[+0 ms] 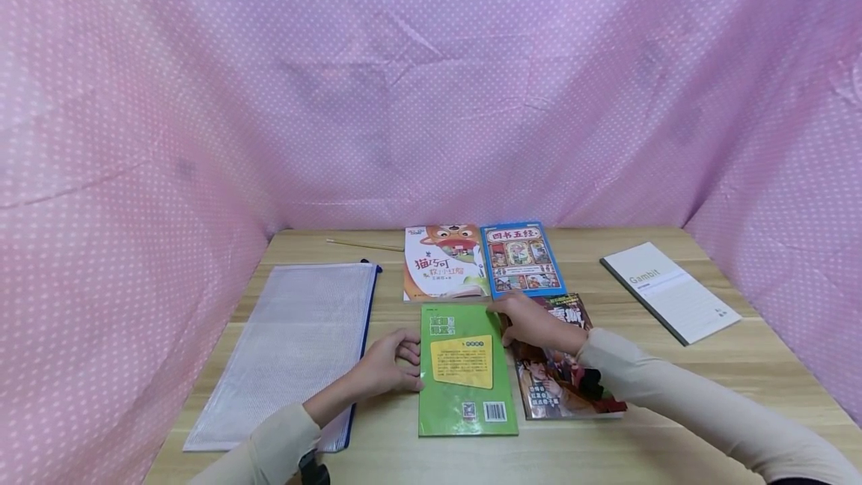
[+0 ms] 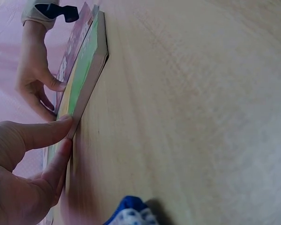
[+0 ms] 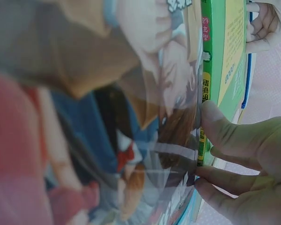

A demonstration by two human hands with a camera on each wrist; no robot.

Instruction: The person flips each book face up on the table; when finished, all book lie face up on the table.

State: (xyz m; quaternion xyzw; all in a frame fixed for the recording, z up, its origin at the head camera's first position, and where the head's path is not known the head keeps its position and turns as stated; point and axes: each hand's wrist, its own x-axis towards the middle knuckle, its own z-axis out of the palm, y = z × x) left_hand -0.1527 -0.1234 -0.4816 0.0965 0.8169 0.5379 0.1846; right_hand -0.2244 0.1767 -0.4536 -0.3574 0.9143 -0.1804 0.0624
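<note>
A green book [image 1: 465, 410] with a yellow panel and a barcode lies between the two hands. At its left edge, my left hand [image 1: 387, 367] touches the side with thumb and fingertips. The left wrist view shows that thumb [image 2: 47, 134] against the book's page edge. My right hand [image 1: 535, 324] reaches over a dark comic-style book [image 1: 555, 388], its fingertips near the green book's upper right corner. In the right wrist view, the right thumb [image 3: 218, 124] rests against the green book's spine [image 3: 207, 61].
A picture book [image 1: 441, 264] and a blue-bordered book [image 1: 521, 260] lie behind the green one. A mesh zip pouch [image 1: 289, 350] is on the left, a white notebook [image 1: 673, 290] on the right. A pencil [image 1: 364, 244] lies near the back edge, before a pink dotted cloth [image 1: 431, 96].
</note>
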